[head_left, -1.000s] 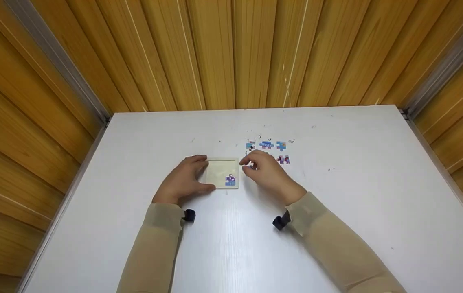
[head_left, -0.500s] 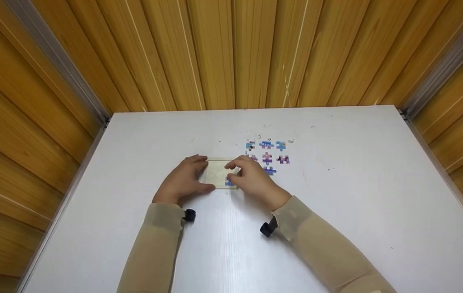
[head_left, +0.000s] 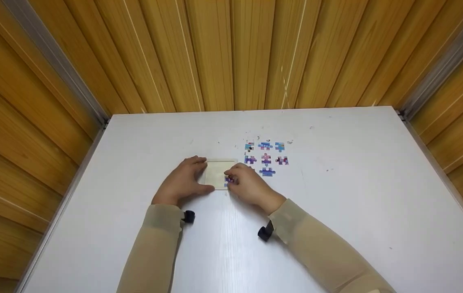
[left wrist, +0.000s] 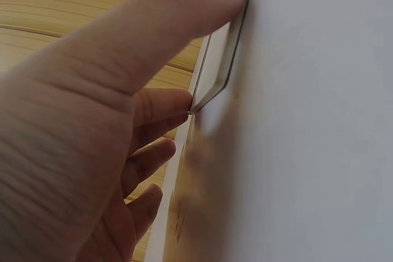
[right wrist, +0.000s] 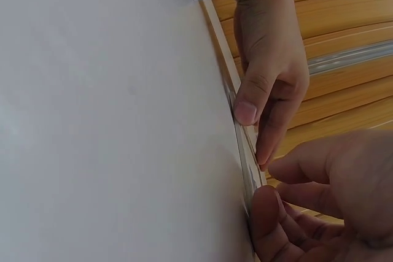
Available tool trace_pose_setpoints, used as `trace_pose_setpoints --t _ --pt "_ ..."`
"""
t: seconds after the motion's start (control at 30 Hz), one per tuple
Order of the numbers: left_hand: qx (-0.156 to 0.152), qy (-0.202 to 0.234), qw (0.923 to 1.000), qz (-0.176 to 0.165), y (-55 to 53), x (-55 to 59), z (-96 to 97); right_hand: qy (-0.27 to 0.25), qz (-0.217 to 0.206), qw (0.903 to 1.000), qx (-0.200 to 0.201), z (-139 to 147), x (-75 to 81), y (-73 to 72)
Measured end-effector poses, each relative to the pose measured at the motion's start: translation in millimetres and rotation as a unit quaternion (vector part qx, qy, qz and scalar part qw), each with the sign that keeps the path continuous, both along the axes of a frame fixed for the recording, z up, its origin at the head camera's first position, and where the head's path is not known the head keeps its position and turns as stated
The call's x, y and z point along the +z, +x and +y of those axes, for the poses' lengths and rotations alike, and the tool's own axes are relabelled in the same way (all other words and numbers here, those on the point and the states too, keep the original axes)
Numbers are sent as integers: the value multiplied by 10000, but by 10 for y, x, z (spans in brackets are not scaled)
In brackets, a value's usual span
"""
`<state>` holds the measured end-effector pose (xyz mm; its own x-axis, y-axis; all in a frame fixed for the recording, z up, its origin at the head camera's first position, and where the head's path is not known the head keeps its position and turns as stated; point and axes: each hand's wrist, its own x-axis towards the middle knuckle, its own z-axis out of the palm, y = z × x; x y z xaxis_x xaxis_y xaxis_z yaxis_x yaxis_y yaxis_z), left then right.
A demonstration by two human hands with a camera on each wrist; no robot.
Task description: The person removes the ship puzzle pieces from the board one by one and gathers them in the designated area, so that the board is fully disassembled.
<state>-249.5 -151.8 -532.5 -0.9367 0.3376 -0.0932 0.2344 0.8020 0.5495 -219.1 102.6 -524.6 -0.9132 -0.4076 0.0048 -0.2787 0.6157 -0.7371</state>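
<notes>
A pale, square puzzle tray [head_left: 217, 171] lies flat on the white table in the head view. My left hand [head_left: 182, 181] holds its left side, thumb at the near edge and fingers at the far left corner. In the left wrist view the thumb [left wrist: 184, 13] presses along the tray edge [left wrist: 228, 53]. My right hand [head_left: 251, 185] is over the tray's near right corner, thumb and forefinger bent around a purple-blue jigsaw piece [head_left: 228, 178]. The fingers partly cover that piece. In the right wrist view the right hand [right wrist: 331, 200] is at the tray's edge, its piece hidden.
Several loose jigsaw pieces lie right of the tray, among them a blue one [head_left: 267, 172], a pink one [head_left: 266, 159] and a blue-orange one [head_left: 280, 147]. Small dark marks dot the table [head_left: 337, 195] around them. Wood-patterned panels [head_left: 251, 53] stand behind the table.
My right hand has moved left from beside the loose pieces to the tray's near right corner, uncovering several pieces. Its fingers have lowered onto that corner. My left hand stays on the tray.
</notes>
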Motion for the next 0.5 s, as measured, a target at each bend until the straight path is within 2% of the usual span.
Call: trace_pose_setpoints --t 0.23,0.5 --pt "-6 -21 10000 -1 9 7 -2 394 -34 9992 48 -22 -4 36" --pt "-49 -2 10000 -6 4 8 2 510 -43 9987 -13 -45 -4 51"
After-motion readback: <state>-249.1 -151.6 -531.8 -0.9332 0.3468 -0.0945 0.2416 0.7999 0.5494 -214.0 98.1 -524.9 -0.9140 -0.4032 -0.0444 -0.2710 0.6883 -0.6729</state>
